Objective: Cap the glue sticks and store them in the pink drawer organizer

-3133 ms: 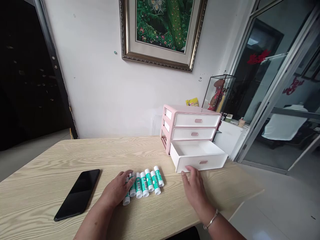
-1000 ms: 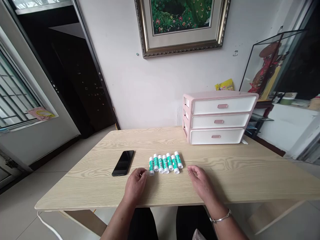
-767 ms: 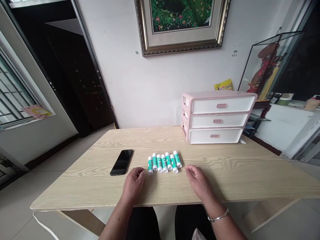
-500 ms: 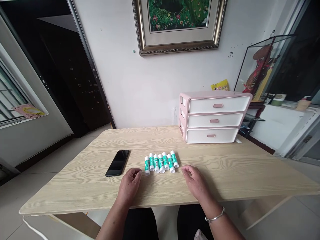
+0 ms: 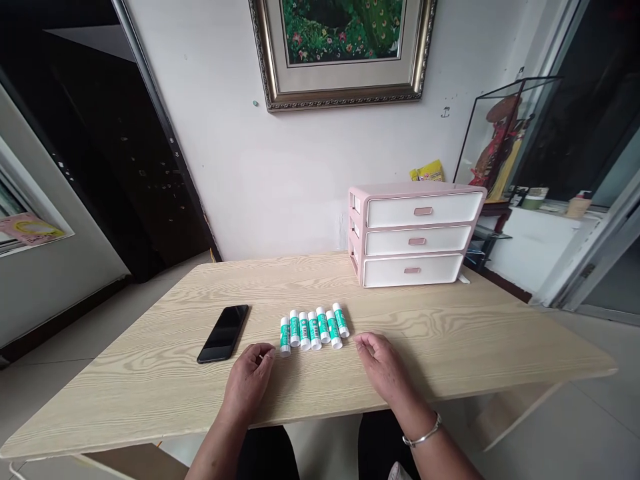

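Far left was a dark doorway (image 5: 95,167) w/ a white wall next to it. On the light wood table (image 5: 125,407) lay a black phone (image 5: 223,334), its screen dark. Just right of the phone was the L hand (image 5: 247,383), palm down on the table. Its fingers (image 5: 265,357) were curled & close together, not clamped on anything. The tips sat just beside the first of 7 glue sticks (image 5: 313,330), which lay side by side in a slanted row near the middle of the table, white tubes w/ green labels. High on the wall above them hung a gold-framed peacock picture (image 5: 343,53). Next came the R hand (image 5: 383,370), close to the last stick but not touching it. Its fingers (image 5: 361,341) were softly bent & a bit apart, holding nothing, & a silver bangle (image 5: 423,432) sat on that wrist. Further right stood a pink & white set of 3 drawers (image 5: 415,235), all shut, w/ a yellow packet (image 5: 427,172) behind it & a glass case (image 5: 493,133) past that.
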Tool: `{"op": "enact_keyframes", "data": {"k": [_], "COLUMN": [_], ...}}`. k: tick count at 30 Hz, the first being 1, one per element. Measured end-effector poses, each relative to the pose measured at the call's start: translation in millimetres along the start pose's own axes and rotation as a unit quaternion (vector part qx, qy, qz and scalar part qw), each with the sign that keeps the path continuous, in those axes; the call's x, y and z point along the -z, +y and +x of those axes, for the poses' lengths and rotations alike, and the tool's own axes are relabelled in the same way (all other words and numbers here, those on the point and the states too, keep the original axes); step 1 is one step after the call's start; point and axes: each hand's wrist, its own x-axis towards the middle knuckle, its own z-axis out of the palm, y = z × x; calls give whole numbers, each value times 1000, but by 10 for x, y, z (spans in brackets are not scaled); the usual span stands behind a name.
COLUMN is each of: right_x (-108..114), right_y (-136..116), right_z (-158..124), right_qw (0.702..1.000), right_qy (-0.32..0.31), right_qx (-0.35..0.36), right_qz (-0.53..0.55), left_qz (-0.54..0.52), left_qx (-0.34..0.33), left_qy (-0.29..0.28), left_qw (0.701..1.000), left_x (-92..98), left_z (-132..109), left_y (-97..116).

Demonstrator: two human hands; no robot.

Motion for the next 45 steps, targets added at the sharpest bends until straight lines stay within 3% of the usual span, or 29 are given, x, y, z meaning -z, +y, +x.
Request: {"op": "enact_keyframes", "data": {"k": [21,45], "right_x": [20,29], "right_y": [-8,5], "right_z": [-14,-18], "right_qw": [1000,1000], "right_qy": [-6,-8], "right_qx": [-9,5], "right_qz": [6,-13], "left_qz": [-35,-36], "left_qx": [3,-7], "left_qy": [-16,-29], "left_qw": [999,999], "left_x": [34,-19], "left_z": [-61,-52], "left_y": [51,-41]}}
